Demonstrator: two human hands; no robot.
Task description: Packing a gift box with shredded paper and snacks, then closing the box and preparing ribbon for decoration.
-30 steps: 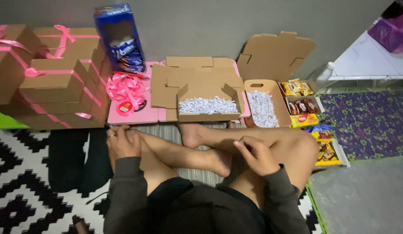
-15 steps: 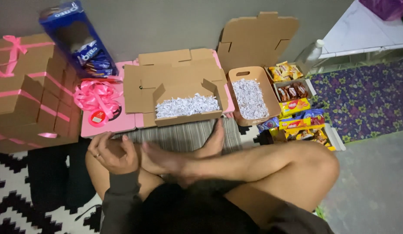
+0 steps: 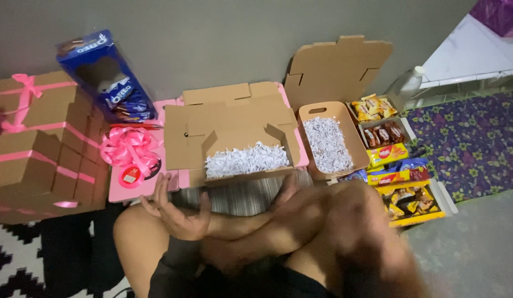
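Since the earlier frame, left hand [image 3: 176, 212] has lifted, its grip open and empty, toward cardboard box [image 3: 234, 138] at frame centre, light, stiff-walled, holding loose paper shreds, best taken by its side walls; right hand's grip cannot be told.

Open box [image 3: 229, 129]: matt brown corrugated cardboard, filled with crinkled white shredded paper [image 3: 246, 160]. Second box [image 3: 336, 72] at the rug's right edge: same matt cardboard, same paper fill. Stacked boxes [image 3: 41, 143] at the left edge: matt cardboard bound with smooth pink satin ribbon. Ribbon coil [image 3: 129, 148]: glossy pink satin. Biscuit carton [image 3: 105, 77]: glossy blue printed card. Snack packets [image 3: 397, 171]: shiny plastic film. Rug [image 3: 14, 259]: woven cloth, matt. Left hand [image 3: 176, 212]: bare, open, holding nothing.
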